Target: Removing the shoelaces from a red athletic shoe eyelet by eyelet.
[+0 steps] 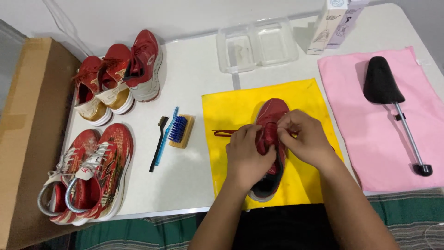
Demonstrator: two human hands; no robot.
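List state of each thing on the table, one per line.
Red shoe: on yellow cloth, laces partly out
Left hand: gripping shoe
Right hand: pinching lace
Clear container: open, empty
Shoe tree: lying on pink cloth
Wooden brush: lying on its side

Six red sports shoes sit on the white table [203, 69]: one dark red shoe [269, 139] on the yellow cloth [222, 111], three red and gold shoes [118, 76] at far left, two red shoes [90, 171] at near left, each holding a coiled shoe tree [54, 194]. Two cloths, the yellow one and a pink cloth [351, 78] at right. Three brushes [172, 134] lie side by side. One black shoe tree [393, 102], two cartons [335, 23], one clear two-compartment tray [256, 44].
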